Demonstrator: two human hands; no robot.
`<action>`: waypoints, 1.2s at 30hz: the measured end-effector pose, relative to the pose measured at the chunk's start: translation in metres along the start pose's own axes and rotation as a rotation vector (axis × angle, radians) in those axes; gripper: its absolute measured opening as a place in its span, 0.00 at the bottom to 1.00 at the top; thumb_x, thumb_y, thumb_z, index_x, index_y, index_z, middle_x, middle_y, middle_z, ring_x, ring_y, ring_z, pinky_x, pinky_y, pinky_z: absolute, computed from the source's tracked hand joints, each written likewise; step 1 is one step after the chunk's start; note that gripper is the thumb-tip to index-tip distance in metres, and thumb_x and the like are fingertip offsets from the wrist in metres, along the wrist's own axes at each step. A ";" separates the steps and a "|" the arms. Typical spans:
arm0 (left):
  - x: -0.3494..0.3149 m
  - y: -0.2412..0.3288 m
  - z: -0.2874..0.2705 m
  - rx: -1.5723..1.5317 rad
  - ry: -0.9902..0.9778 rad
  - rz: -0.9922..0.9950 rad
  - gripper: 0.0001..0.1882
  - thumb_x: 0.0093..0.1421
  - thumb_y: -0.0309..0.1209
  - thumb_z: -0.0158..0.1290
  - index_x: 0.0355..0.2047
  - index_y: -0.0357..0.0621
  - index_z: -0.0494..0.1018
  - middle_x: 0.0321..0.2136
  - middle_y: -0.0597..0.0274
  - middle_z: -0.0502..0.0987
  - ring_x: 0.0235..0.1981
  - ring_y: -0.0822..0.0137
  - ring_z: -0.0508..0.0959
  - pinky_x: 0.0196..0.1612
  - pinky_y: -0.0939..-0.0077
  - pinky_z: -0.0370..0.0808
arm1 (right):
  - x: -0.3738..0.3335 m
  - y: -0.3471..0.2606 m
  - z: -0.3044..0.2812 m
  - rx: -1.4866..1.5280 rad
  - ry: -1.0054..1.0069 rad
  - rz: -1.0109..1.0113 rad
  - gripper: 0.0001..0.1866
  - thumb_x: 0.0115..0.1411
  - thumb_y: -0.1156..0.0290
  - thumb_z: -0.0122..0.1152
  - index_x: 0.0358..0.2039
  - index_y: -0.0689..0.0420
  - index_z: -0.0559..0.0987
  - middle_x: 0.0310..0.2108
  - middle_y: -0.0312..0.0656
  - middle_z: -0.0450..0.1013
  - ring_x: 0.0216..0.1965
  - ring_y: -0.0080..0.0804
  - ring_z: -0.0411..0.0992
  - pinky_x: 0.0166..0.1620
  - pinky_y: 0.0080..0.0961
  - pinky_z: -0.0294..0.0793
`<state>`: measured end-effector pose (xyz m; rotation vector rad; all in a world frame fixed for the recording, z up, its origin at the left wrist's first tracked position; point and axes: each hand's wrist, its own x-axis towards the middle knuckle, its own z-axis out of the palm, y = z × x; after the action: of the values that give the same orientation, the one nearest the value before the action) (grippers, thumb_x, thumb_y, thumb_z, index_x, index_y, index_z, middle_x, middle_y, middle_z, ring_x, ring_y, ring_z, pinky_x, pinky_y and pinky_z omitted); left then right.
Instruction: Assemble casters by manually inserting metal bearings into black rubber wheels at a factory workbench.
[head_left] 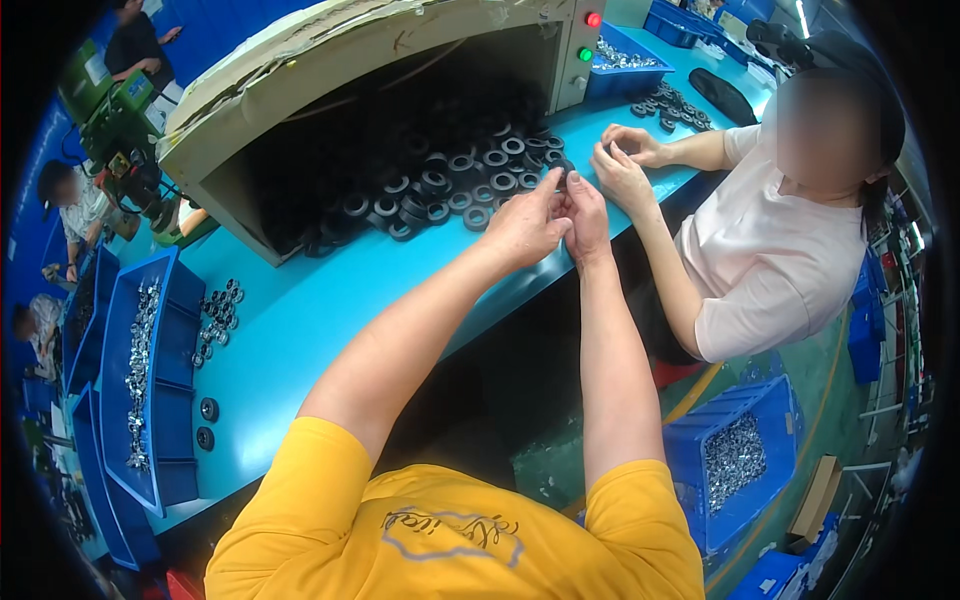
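Note:
My left hand (525, 222) and my right hand (585, 215) meet above the near edge of the blue table (300, 310). Together they pinch a small black ring part (563, 172) at the fingertips. Just beyond them a pile of black rubber rings (450, 185) spills out of the open front of a large box-like machine (300, 60). Both forearms come up from my yellow shirt at the bottom.
A co-worker in a pale pink shirt (760, 250) sits at right, that person's hands (625, 160) handling a ring. Blue bins of shiny metal parts stand at left (140, 370), lower right (735, 460) and the back (620, 60). Loose rings (215, 315) lie on the table.

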<state>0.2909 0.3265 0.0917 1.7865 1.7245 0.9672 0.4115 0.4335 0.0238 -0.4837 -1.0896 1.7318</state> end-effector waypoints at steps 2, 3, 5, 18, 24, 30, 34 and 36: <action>-0.002 -0.003 0.001 -0.069 0.011 -0.026 0.42 0.60 0.34 0.62 0.73 0.46 0.58 0.24 0.60 0.76 0.27 0.66 0.77 0.36 0.68 0.75 | 0.000 0.001 0.001 -0.035 0.009 -0.011 0.16 0.73 0.57 0.57 0.39 0.59 0.77 0.26 0.33 0.71 0.26 0.21 0.70 0.31 0.18 0.69; -0.004 -0.005 0.001 -0.119 0.006 -0.016 0.41 0.60 0.33 0.61 0.72 0.46 0.59 0.24 0.61 0.75 0.27 0.68 0.76 0.35 0.70 0.74 | 0.001 0.001 0.000 -0.036 0.004 -0.018 0.17 0.73 0.57 0.57 0.39 0.60 0.77 0.26 0.33 0.72 0.26 0.21 0.71 0.31 0.18 0.69; -0.014 -0.013 -0.002 -0.219 0.000 0.000 0.39 0.60 0.31 0.61 0.71 0.45 0.61 0.22 0.63 0.74 0.25 0.72 0.74 0.32 0.73 0.73 | 0.001 0.003 0.001 -0.043 -0.006 -0.023 0.17 0.73 0.57 0.56 0.40 0.61 0.78 0.28 0.35 0.73 0.27 0.22 0.71 0.32 0.18 0.69; -0.177 -0.037 -0.028 -0.564 -0.438 -0.005 0.19 0.66 0.29 0.62 0.57 0.47 0.78 0.29 0.72 0.77 0.30 0.81 0.71 0.35 0.81 0.71 | 0.000 0.002 0.005 -0.117 0.027 -0.035 0.24 0.76 0.53 0.49 0.42 0.64 0.80 0.34 0.39 0.78 0.27 0.21 0.71 0.32 0.20 0.70; -0.167 -0.048 -0.034 -0.727 -0.462 -0.022 0.17 0.65 0.26 0.62 0.55 0.44 0.80 0.26 0.72 0.77 0.28 0.80 0.72 0.34 0.82 0.70 | 0.004 0.007 0.000 -0.203 0.048 -0.033 0.23 0.74 0.51 0.54 0.41 0.62 0.81 0.37 0.40 0.80 0.26 0.19 0.71 0.30 0.17 0.69; -0.166 -0.054 -0.038 -0.902 -0.434 -0.092 0.20 0.62 0.32 0.66 0.54 0.41 0.80 0.26 0.71 0.76 0.27 0.80 0.74 0.33 0.84 0.69 | 0.001 0.003 0.012 -0.260 0.081 -0.030 0.17 0.71 0.60 0.60 0.47 0.62 0.80 0.37 0.37 0.79 0.28 0.17 0.69 0.32 0.16 0.67; -0.165 -0.054 -0.037 -0.900 -0.440 -0.082 0.21 0.62 0.34 0.66 0.54 0.41 0.80 0.26 0.71 0.77 0.27 0.80 0.74 0.32 0.85 0.68 | 0.000 0.003 0.013 -0.303 0.109 -0.074 0.26 0.66 0.62 0.67 0.58 0.67 0.76 0.36 0.36 0.78 0.28 0.16 0.70 0.30 0.15 0.68; -0.165 -0.053 -0.039 -0.902 -0.436 -0.085 0.22 0.62 0.35 0.67 0.54 0.41 0.80 0.26 0.71 0.77 0.27 0.80 0.74 0.31 0.85 0.67 | 0.000 0.003 0.014 -0.327 0.112 -0.081 0.28 0.64 0.63 0.69 0.59 0.68 0.75 0.35 0.36 0.77 0.28 0.17 0.70 0.30 0.14 0.68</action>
<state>0.2336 0.1632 0.0500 1.1814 0.8594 0.9949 0.3992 0.4269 0.0285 -0.7197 -1.2991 1.4435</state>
